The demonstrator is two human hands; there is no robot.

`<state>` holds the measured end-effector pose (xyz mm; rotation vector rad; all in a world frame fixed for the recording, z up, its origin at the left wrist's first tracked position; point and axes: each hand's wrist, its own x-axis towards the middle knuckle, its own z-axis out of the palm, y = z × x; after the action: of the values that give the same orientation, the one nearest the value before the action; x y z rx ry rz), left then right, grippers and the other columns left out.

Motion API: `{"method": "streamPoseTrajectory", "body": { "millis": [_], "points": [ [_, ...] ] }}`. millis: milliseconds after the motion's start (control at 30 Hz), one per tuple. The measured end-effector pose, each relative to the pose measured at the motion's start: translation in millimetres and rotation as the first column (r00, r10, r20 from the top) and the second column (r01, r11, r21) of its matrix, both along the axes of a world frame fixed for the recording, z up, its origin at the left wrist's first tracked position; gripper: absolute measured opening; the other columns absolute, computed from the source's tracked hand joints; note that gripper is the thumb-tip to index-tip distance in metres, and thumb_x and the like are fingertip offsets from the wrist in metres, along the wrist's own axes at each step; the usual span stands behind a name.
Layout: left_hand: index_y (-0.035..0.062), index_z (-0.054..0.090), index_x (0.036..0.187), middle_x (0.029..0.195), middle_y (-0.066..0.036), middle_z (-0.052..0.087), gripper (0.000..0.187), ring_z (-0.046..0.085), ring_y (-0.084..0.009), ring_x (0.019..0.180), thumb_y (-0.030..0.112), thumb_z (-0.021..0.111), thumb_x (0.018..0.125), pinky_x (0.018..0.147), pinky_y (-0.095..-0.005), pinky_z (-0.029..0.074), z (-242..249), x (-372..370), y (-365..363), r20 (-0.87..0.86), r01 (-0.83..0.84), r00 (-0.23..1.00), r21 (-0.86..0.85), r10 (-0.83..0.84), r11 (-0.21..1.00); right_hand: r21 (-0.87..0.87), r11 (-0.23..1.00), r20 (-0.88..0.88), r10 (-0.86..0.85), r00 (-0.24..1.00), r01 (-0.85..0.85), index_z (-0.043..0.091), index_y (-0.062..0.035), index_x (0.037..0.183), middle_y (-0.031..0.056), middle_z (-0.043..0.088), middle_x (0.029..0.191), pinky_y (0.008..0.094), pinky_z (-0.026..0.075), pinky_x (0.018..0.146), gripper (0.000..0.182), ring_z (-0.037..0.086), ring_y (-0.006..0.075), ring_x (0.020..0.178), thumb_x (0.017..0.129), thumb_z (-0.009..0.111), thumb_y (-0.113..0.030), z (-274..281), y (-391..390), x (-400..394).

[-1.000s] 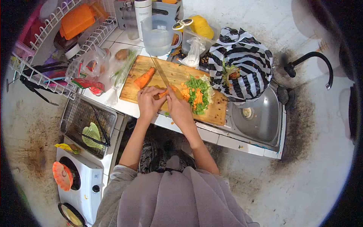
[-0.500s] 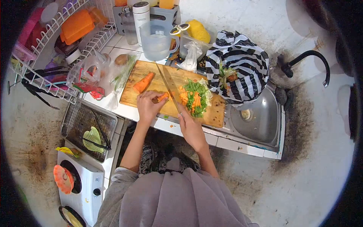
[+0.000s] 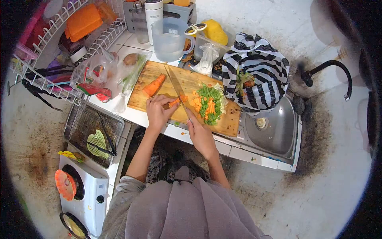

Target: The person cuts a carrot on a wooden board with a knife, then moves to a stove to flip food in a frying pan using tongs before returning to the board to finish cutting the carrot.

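My left hand is closed on a piece of carrot lying on the wooden cutting board. In my right hand is the handle of a long knife. Its blade slants away across the board, at the right end of the held carrot. Some orange carrot shows just right of the blade. A larger carrot rests at the board's left. To the right lies a pile of chopped green vegetable, with small carrot pieces and pale shreds beside it.
A bin lined with a striped bag stands over part of the steel sink, below a black faucet. Behind the board are a measuring jug and a white bottle. Plastic bags lie left; a stove stands lower left.
The knife blade has come against the carrot in my left hand, and orange carrot now shows on the blade's right side. The whole view has shifted slightly.
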<state>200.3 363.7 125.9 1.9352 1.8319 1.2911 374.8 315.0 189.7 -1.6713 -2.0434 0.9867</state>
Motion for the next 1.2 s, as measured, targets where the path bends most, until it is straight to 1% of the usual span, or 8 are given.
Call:
{"method": "streamPoseTrajectory", "body": {
  "millis": [67, 400, 567, 700, 900, 1000, 1067, 1200],
  "points": [
    [0.0130, 0.075, 0.085, 0.078, -0.001, 0.065, 0.020, 0.059, -0.0198, 0.080, 0.025, 0.077, 0.070, 0.080, -0.0339, 0.036, 5.0, 1.8, -3.0, 0.001, 0.005, 1.000, -0.048, -0.005, 0.999, 0.179, 0.984, -0.040, 0.028, 0.999, -0.020, 0.037, -0.0168, 0.141, 0.0283, 0.062, 0.097, 0.0503, 0.047, 0.081, 0.046, 0.060, 0.0436, 0.088, 0.096, 0.043, -0.021, -14.1, 1.2, 2.7],
    [0.0145, 0.074, 0.087, 0.079, -0.001, 0.065, 0.020, 0.059, -0.0195, 0.080, 0.024, 0.077, 0.070, 0.081, -0.0335, 0.036, 2.4, 1.6, -0.1, 0.027, 0.028, 0.999, -0.062, -0.026, 0.998, 0.124, 0.992, 0.076, 0.005, 0.997, -0.015, 0.039, -0.0157, 0.140, 0.0236, 0.064, 0.079, 0.0485, 0.050, 0.073, 0.044, 0.062, 0.0421, 0.074, 0.096, 0.043, -0.021, -6.1, 6.0, -2.7],
    [0.0144, 0.074, 0.087, 0.076, -0.001, 0.063, 0.020, 0.059, -0.0191, 0.078, 0.025, 0.077, 0.070, 0.080, -0.0341, 0.037, 1.7, 1.1, -0.4, 0.046, 0.029, 0.999, -0.074, -0.026, 0.997, 0.062, 0.996, -0.181, -0.054, 0.982, 0.066, 0.042, -0.0131, 0.138, 0.0275, 0.062, 0.098, 0.0449, 0.048, 0.079, 0.041, 0.061, 0.0421, 0.089, 0.099, 0.041, -0.024, -6.9, -0.4, 8.4],
    [0.0142, 0.074, 0.086, 0.075, 0.000, 0.063, 0.020, 0.059, -0.0186, 0.076, 0.026, 0.078, 0.070, 0.080, -0.0341, 0.037, 3.6, 2.9, -0.8, 0.074, 0.030, 0.997, -0.092, -0.023, 0.995, 0.155, 0.987, -0.185, -0.023, 0.982, 0.052, 0.042, -0.0129, 0.139, 0.0280, 0.060, 0.108, 0.0428, 0.048, 0.083, 0.041, 0.061, 0.0412, 0.094, 0.100, 0.040, -0.026, -12.0, -2.6, 8.7],
    [0.0138, 0.074, 0.086, 0.073, 0.000, 0.062, 0.019, 0.059, -0.0181, 0.075, 0.025, 0.077, 0.071, 0.080, -0.0337, 0.037, 7.4, 1.7, -1.8, 0.055, 0.037, 0.998, -0.128, -0.030, 0.991, -0.017, 1.000, -0.221, -0.007, 0.975, 0.004, 0.041, -0.0131, 0.139, 0.0252, 0.056, 0.122, 0.0404, 0.045, 0.092, 0.042, 0.056, 0.0415, 0.109, 0.100, 0.040, -0.027, -2.0, 3.0, 11.5],
    [0.0135, 0.074, 0.087, 0.073, -0.001, 0.062, 0.020, 0.059, -0.0188, 0.075, 0.024, 0.077, 0.071, 0.080, -0.0337, 0.037, 7.7, 0.4, -0.9, 0.041, 0.042, 0.998, -0.103, -0.038, 0.994, -0.197, 0.980, -0.199, -0.038, 0.979, -0.002, 0.041, -0.0142, 0.140, 0.0248, 0.058, 0.117, 0.0407, 0.045, 0.091, 0.042, 0.057, 0.0411, 0.106, 0.099, 0.041, -0.026, 1.1, 9.0, 11.1],
    [0.0137, 0.074, 0.089, 0.074, -0.001, 0.063, 0.021, 0.059, -0.0192, 0.076, 0.024, 0.077, 0.071, 0.080, -0.0335, 0.036, 6.6, 0.2, -0.6, 0.048, 0.056, 0.997, -0.080, -0.052, 0.995, 0.034, 0.999, -0.112, 0.017, 0.994, -0.013, 0.040, -0.0158, 0.140, 0.0251, 0.064, 0.093, 0.0425, 0.048, 0.079, 0.043, 0.062, 0.0408, 0.087, 0.098, 0.043, -0.025, -9.0, 8.8, 5.4],
    [0.0143, 0.074, 0.090, 0.077, -0.002, 0.064, 0.021, 0.059, -0.0192, 0.078, 0.023, 0.077, 0.071, 0.080, -0.0330, 0.036, 9.4, -0.1, -2.3, 0.038, 0.049, 0.998, -0.126, -0.045, 0.991, 0.018, 1.000, -0.039, -0.002, 0.999, 0.003, 0.039, -0.0164, 0.140, 0.0221, 0.061, 0.071, 0.0449, 0.049, 0.069, 0.044, 0.061, 0.0397, 0.069, 0.097, 0.045, -0.023, -2.0, 10.7, -6.6]
  ]
}}
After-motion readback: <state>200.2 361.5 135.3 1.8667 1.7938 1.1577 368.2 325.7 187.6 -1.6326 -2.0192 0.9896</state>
